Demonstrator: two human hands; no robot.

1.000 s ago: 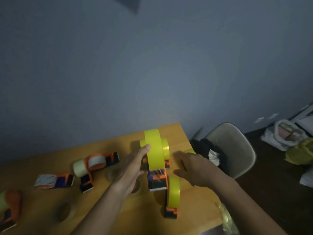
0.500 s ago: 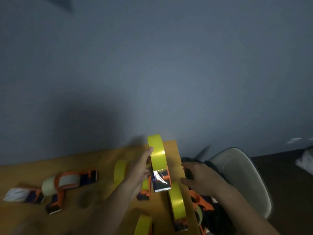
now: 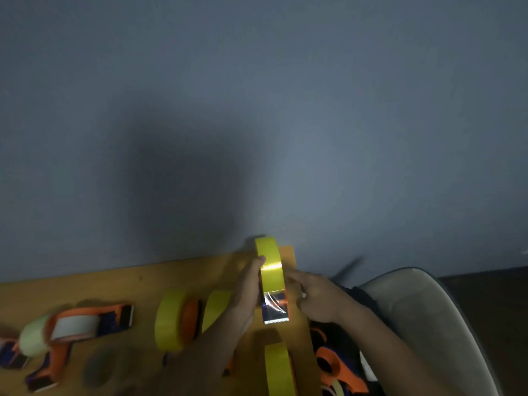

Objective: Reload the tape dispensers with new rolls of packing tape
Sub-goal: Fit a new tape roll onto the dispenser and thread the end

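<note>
A yellow tape roll (image 3: 270, 264) stands upright in an orange and blue dispenser (image 3: 275, 311) near the wooden table's (image 3: 114, 284) far right corner. My left hand (image 3: 247, 292) grips the roll's left side, thumb on its top. My right hand (image 3: 314, 298) holds the right side with curled fingers. A shiny tape strip runs down to the toothed blade. Two more yellow-loaded dispensers (image 3: 175, 321) stand left of my left arm, and another yellow roll (image 3: 278, 370) sits nearer me.
An orange dispenser with a pale roll (image 3: 83, 324) lies at the left, with others by the left edge. A spent cardboard core (image 3: 98, 370) lies flat near the front. A grey chair (image 3: 434, 324) on the right holds orange dispensers (image 3: 334, 370) and dark cloth.
The view has tilted up and the scene sits lower in frame. My right hand has come in from the side and now holds the dispenser's right side. My left hand keeps its grip.
</note>
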